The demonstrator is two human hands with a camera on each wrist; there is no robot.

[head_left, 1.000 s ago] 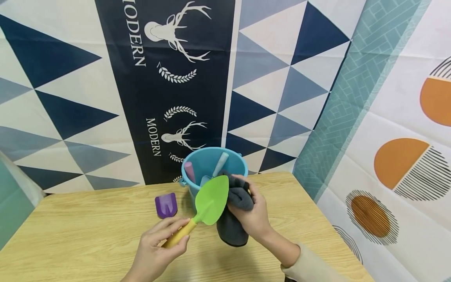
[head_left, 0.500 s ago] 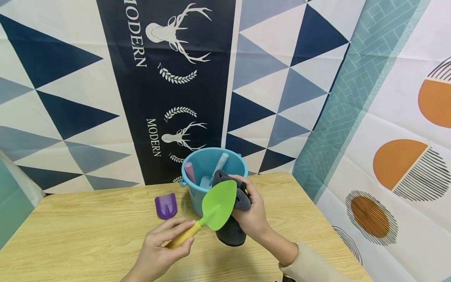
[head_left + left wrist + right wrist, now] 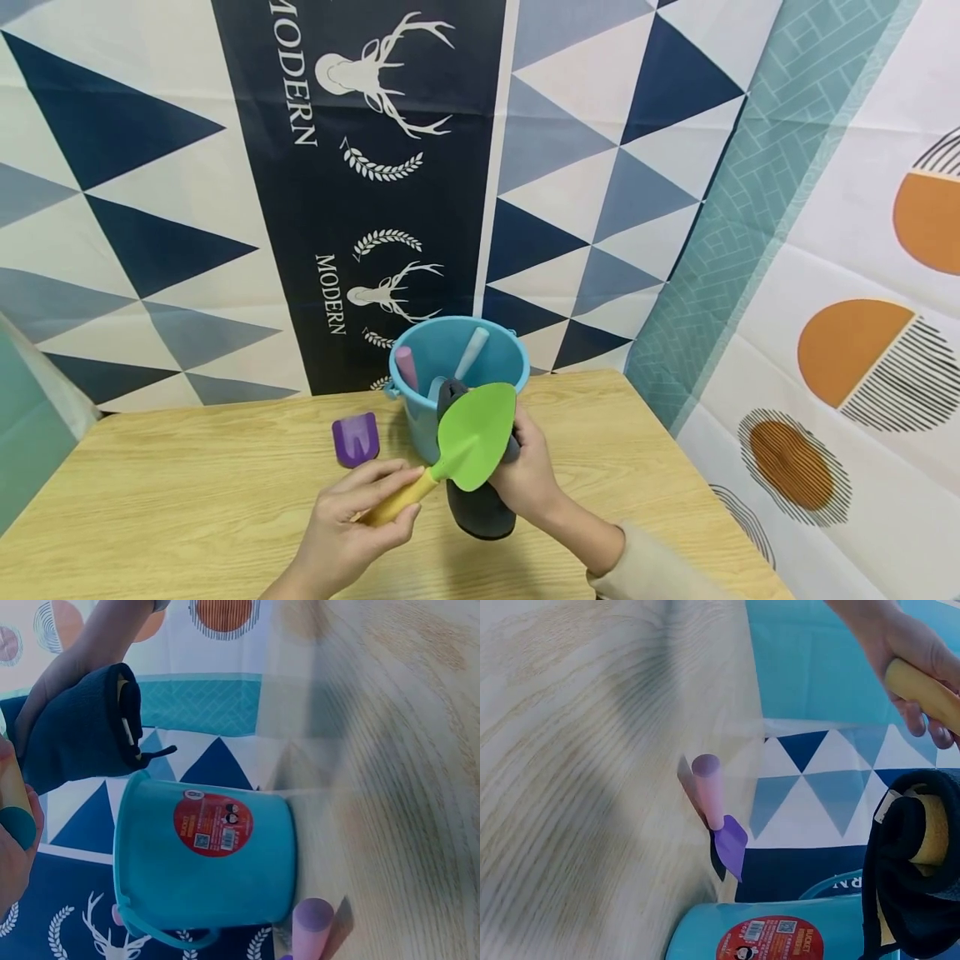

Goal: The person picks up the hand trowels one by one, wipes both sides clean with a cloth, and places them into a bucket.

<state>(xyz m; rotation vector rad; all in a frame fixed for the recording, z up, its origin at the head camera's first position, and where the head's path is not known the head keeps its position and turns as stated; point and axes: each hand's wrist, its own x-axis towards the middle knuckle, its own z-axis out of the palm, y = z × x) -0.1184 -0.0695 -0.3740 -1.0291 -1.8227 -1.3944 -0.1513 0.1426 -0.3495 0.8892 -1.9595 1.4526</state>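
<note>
My left hand [image 3: 348, 525] pinches the yellow handle of a green toy trowel [image 3: 476, 433], its blade tilted up to the right. Behind the blade, my right hand [image 3: 531, 467] grips a bunched dark grey cloth [image 3: 480, 508]. The blade hides part of the cloth and some right fingers. In the right wrist view the folded cloth [image 3: 911, 892] shows a yellow inner side; a short loop hangs from the cloth [image 3: 82, 731] in the left wrist view. Whether cloth and blade touch is hard to tell.
Behind the hands a blue bucket [image 3: 427, 417] stands on the wooden table [image 3: 187, 500], holding a pink handle [image 3: 406, 367] and a light blue tool [image 3: 471, 352]. Left of it lies a purple toy shovel [image 3: 356, 439] with a pink handle [image 3: 709, 795]. Patterned cloths hang behind.
The trowel and left hand have shifted slightly right. The right hand and cloth have moved a little left and down, further behind the blade. Bucket and purple shovel stay put.
</note>
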